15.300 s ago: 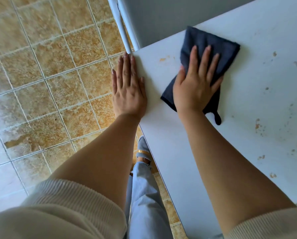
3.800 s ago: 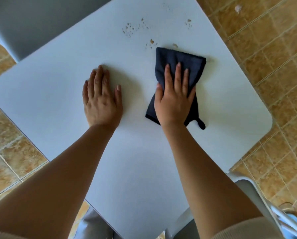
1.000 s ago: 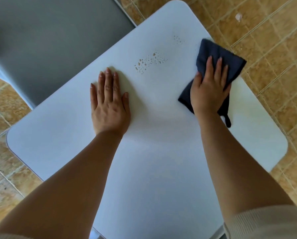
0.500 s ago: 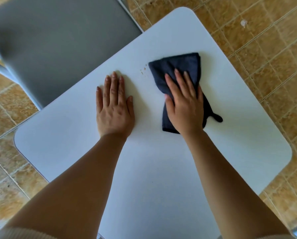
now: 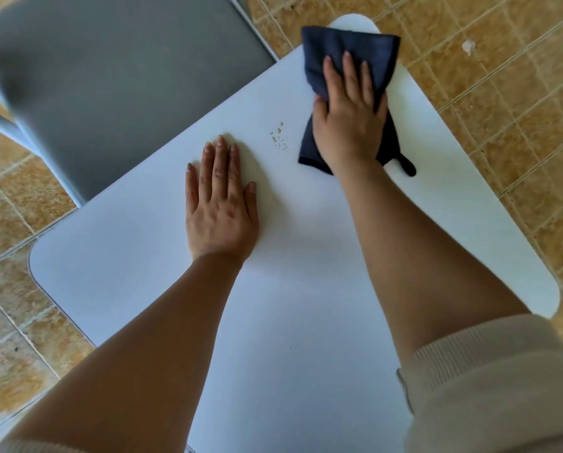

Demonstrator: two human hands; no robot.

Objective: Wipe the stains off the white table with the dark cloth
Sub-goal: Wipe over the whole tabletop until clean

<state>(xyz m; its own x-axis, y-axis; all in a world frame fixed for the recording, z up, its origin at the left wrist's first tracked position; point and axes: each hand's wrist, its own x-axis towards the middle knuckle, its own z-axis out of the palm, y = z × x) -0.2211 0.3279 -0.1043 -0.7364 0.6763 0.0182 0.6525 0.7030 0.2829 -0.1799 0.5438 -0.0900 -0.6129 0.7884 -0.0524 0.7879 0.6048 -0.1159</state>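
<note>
Presses the dark cloth (image 5: 348,44) flat onto the far corner of the white counter (image 5: 306,289) with the right hand (image 5: 348,125), fingers straight and slightly spread, palm down, without curling round the fabric. Spreads the load that way, probably, to rub with the whole folded pad rather than 1 edge. Covers the near half of the cloth with the palm and leaves the far half showing beyond the fingertips, its far edge at or just past the counter's rounded corner; cannot tell which. Trails a small hanging loop (image 5: 407,165) on the counter just beside the wrist.

Lays the left hand (image 5: 219,204) flat too, fingers straight and close together, near the middle of the counter, holding nothing. Serves, most likely, as a brace: steadies a light counter against the push of the wiping and props the forward lean.

Leaves 1 small cluster of pale brownish stains (image 5: 278,138) between the 2 hands, just beside the cloth's left edge and not touching it. Shows no other clear marks on the bare surface. Calls next, by this reading, for a short sideways pass of the cloth over that cluster.

Beside the counter's far left edge: a grey chair seat (image 5: 126,76) above the tiled floor (image 5: 502,93).
</note>
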